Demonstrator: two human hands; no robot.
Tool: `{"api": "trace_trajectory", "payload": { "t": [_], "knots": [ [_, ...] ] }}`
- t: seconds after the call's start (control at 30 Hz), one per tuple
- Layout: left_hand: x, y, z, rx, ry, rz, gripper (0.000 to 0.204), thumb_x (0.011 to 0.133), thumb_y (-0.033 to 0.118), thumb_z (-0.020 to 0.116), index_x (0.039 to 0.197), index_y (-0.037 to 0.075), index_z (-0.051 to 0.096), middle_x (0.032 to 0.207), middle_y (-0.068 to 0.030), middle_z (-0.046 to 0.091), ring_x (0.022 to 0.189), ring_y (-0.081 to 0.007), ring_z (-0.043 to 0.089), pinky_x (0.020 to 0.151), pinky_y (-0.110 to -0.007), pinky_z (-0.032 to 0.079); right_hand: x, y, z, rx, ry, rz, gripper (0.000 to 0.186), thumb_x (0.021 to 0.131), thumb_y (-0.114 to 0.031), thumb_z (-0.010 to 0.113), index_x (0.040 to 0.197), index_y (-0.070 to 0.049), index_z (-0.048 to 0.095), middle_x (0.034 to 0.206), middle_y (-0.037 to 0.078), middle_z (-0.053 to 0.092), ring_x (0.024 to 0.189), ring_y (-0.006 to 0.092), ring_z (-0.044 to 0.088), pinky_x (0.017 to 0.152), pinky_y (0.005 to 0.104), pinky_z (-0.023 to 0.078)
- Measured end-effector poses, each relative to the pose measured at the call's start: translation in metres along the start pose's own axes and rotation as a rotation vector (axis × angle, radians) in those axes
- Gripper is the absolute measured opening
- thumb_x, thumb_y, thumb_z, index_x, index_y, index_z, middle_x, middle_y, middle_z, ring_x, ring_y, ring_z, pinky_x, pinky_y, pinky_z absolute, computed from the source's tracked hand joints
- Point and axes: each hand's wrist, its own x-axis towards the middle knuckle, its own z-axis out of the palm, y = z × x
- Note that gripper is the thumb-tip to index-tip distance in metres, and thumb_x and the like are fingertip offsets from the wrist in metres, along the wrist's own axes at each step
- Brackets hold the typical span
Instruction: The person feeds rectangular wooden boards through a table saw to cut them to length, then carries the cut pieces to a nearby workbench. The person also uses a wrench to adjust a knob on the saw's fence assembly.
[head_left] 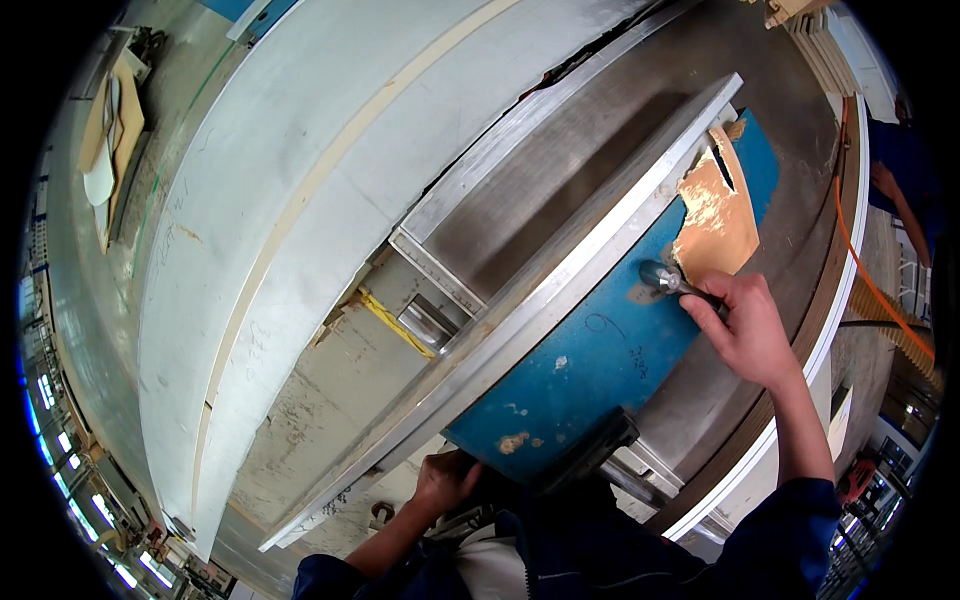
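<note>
A hammer (pixel 668 280) is in my right hand (pixel 745 325), its fingers wrapped round the dark handle. Its rounded metal head is over the blue panel (pixel 590 350), beside a scuffed spot; whether it touches cannot be seen. At the panel's far right end, a torn tan sheet (pixel 725 215) curls up with a ragged edge and a dark split. Low on the left, my left hand (pixel 445 485) is closed at the panel's near corner, its thumb against the edge and its other fingers partly hidden. The panel lies along a long metal-edged board (pixel 560 290).
A metal machine table (pixel 560 190) extends beneath the board, with a large pale curved-looking surface (pixel 290 200) to its left. A black bar end (pixel 620 428) juts near my body. On the right hangs an orange hose (pixel 850 240); another person's arm (pixel 905 215) shows beyond.
</note>
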Motion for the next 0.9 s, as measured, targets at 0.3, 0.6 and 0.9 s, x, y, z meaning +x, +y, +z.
{"api": "trace_trajectory", "payload": {
  "t": [0.3,0.6,0.9],
  "knots": [
    [0.003,0.009,-0.006,-0.011,-0.01,-0.007,0.019,0.089,0.023,0.073,0.093,0.004,0.072,0.078,-0.0187,0.07,0.069,-0.0377,0.068,0.059,-0.041,0.054,-0.006,0.0,0.011,-0.152,0.15,-0.02,0.028,0.091,-0.025,0.075,0.081,-0.001,0.065,0.064,0.019,0.06,0.057,0.0373,0.062,0.054,0.0407,0.048],
    [0.004,0.009,-0.007,-0.036,0.005,-0.007,0.019,0.089,0.023,0.072,0.093,0.004,0.072,0.08,-0.0187,0.07,0.072,-0.0388,0.068,0.06,-0.042,0.054,-0.01,-0.003,0.022,-0.232,0.292,-0.003,0.027,0.086,-0.027,0.079,0.082,-0.003,0.067,0.066,0.016,0.064,0.056,0.0338,0.063,0.054,0.0395,0.049],
    [-0.008,-0.01,0.002,-0.687,-0.151,-0.411,0.029,0.098,0.027,0.064,0.102,0.0,0.073,0.091,-0.0206,0.074,0.083,-0.0252,0.072,0.077,-0.036,0.055,-0.01,0.0,0.021,-0.219,0.265,-0.02,0.029,0.087,-0.027,0.078,0.079,-0.003,0.065,0.066,0.016,0.064,0.056,0.0347,0.063,0.054,0.0402,0.049]
  ]
}}
